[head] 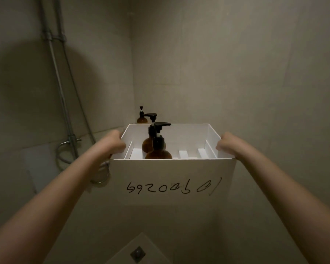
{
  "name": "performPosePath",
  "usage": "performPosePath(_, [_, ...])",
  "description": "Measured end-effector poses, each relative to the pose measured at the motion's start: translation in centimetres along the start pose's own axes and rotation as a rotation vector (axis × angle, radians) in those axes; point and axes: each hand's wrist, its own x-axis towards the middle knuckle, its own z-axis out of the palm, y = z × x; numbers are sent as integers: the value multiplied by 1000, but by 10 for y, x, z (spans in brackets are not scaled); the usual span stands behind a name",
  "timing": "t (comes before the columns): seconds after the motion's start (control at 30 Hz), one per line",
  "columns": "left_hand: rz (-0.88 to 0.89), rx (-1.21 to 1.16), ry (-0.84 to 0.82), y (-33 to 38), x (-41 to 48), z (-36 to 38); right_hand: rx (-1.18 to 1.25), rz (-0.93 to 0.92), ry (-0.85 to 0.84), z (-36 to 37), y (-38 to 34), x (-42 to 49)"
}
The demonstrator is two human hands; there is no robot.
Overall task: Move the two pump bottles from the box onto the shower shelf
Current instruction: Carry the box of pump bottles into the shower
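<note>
Standing between left grip (116, 143) and right grip (226, 145), each clamped on box (170, 174) walls: pump bottles (158, 151).

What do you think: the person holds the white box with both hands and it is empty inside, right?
Not quite. The box is not empty: two brown pump bottles stand inside it, the front bottle and the back bottle. The head view shows this. The rest is right: the left hand and the right hand grip the white box's sides.
</note>
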Motion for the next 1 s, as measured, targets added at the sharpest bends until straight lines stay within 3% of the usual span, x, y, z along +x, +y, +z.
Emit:
performPosePath(0.67, [-430, 25, 228, -150, 32, -62, 61, -367, -240, 158, -185, 127])
performPosePath(1.0, [-637, 82, 326, -183, 38, -58, 23, -524, -379, 214, -229, 170])
